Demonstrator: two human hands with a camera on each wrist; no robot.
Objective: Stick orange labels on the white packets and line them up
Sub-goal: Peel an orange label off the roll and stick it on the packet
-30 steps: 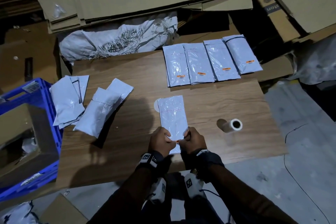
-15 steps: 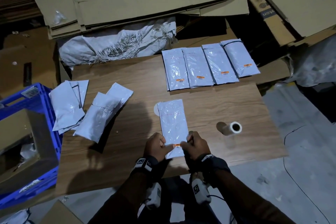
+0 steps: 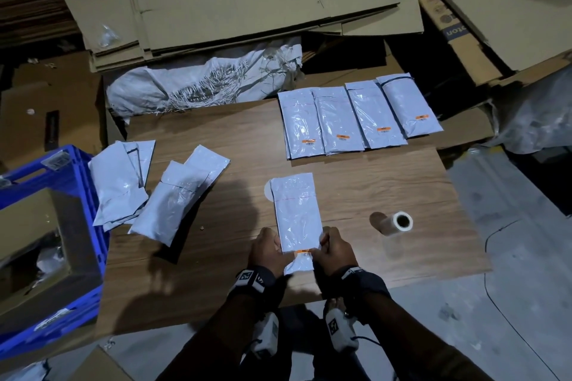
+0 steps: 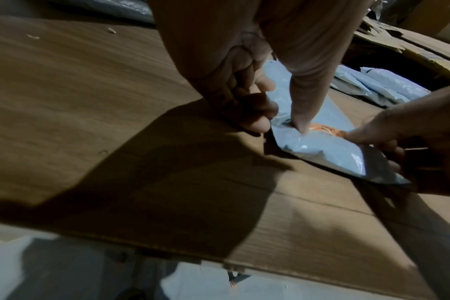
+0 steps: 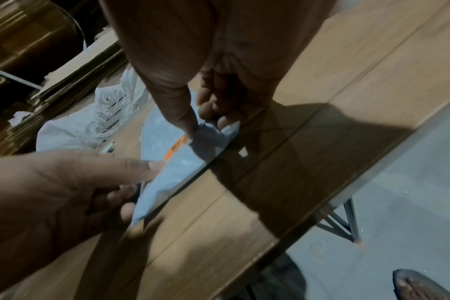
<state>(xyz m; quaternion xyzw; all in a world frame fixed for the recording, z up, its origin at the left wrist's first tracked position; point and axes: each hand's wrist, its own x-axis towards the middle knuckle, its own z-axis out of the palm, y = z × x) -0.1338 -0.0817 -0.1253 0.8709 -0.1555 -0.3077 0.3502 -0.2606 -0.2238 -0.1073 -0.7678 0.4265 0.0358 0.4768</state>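
A white packet [image 3: 297,216] lies lengthwise on the wooden table [image 3: 235,148], its near end raised between both hands. My left hand [image 3: 268,249] pinches its left edge, thumb on top, fingers curled under [image 4: 254,113]. My right hand [image 3: 335,250] pinches the right edge the same way, its thumb [image 5: 185,121] at the end of the orange label [image 3: 304,252] stuck near the packet's near end. Several labelled packets [image 3: 356,120] lie side by side at the far right. Unlabelled packets [image 3: 154,192] are heaped at the left.
A label roll [image 3: 399,223] lies on the table right of my hands. A blue crate [image 3: 77,195] holding a cardboard box stands at the left edge. Flattened cartons [image 3: 247,0] and a white woven sack [image 3: 201,83] lie beyond the table. Grey floor shows at the right.
Both hands slid outward along the label from the packet's middle to its side edges, and now pinch those edges. The orange label now shows between them.
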